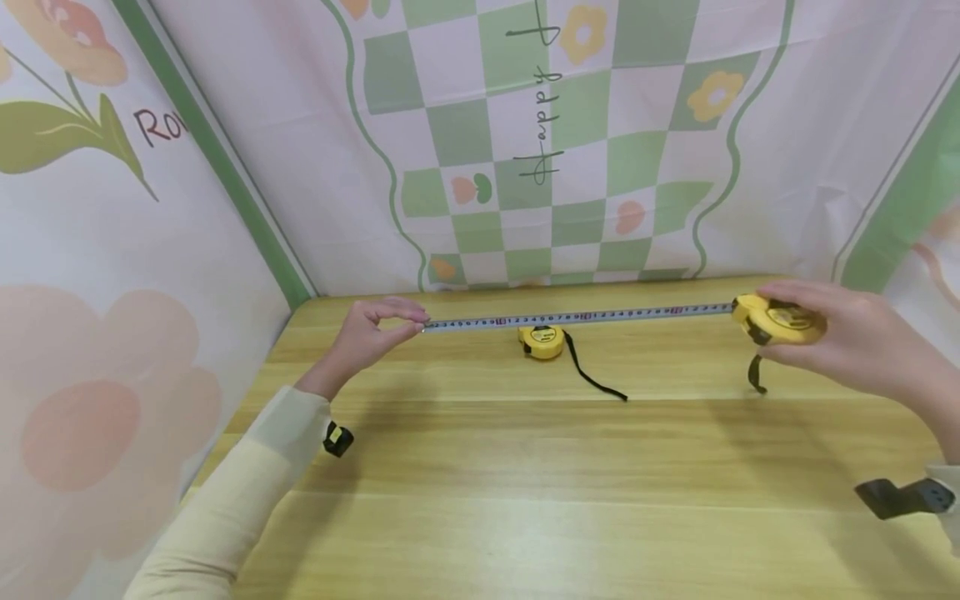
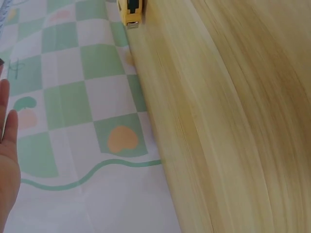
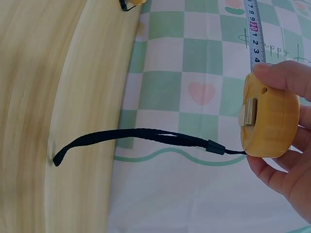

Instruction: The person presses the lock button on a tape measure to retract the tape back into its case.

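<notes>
In the head view my right hand [image 1: 862, 337] grips the yellow case of a tape measure [image 1: 780, 321], held above the table at the right. Its pulled-out blade [image 1: 585, 317] runs almost level to the left, numbers showing. My left hand [image 1: 375, 329] pinches the blade's free end between thumb and fingers. The right wrist view shows the case [image 3: 272, 119] in my fingers, a metal belt clip on its side and a black strap [image 3: 146, 136] hanging from it. Just part of my left hand [image 2: 7, 160] shows at the left wrist view's edge.
A second yellow tape measure [image 1: 542, 342] lies on the wooden table [image 1: 525, 467] behind the blade's middle, its black strap [image 1: 592, 379] trailing right. Printed cloth [image 1: 517, 142] with green checks hangs behind the table, and flowered cloth [image 1: 112, 333] stands along the left side.
</notes>
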Tool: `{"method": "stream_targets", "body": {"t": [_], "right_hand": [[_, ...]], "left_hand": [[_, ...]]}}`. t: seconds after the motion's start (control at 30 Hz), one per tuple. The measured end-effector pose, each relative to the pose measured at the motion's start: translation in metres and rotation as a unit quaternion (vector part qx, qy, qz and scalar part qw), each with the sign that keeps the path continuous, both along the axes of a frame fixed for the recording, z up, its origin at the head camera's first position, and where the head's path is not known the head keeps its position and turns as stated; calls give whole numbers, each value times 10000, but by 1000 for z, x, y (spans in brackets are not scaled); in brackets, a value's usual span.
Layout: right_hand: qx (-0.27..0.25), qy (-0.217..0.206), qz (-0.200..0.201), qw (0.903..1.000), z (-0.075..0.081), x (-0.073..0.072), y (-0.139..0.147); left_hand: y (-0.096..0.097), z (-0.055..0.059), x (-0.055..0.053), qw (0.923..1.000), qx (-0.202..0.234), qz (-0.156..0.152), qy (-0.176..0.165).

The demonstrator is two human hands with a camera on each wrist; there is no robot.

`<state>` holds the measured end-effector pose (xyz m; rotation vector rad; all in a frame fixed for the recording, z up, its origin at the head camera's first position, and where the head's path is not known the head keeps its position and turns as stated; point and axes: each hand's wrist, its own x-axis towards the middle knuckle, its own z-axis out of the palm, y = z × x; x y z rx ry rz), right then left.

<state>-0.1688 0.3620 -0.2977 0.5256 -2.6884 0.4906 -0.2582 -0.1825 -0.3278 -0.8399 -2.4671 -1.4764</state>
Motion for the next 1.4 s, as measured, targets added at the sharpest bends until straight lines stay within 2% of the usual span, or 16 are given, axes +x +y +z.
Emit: {"method": "stream_targets", "body": {"t": [0.5, 0.67, 0.83, 1.07, 1.23, 1.4], "right_hand": [[-171, 32, 134, 9998, -1, -2, -11], [-137, 24, 163, 9998, -1, -2, -15], [-132, 35, 207, 9997, -2, -4, -18], [-224, -49, 241, 9994, -3, -5, -20], [-309, -38, 319, 9990, -3, -6, -22], [-352, 151, 422, 9984, -3, -8, -26]], "left_hand": [[9, -3, -5, 9990, 173, -356, 189], [14, -4, -4, 9992, 207, -344, -17], [20, 0, 0, 9992, 162, -251, -256], [30, 16, 16, 9991, 133, -231, -344], [35, 18, 17, 9991, 125, -357, -185], [38, 13, 11, 9988, 192, -442, -90]]}}
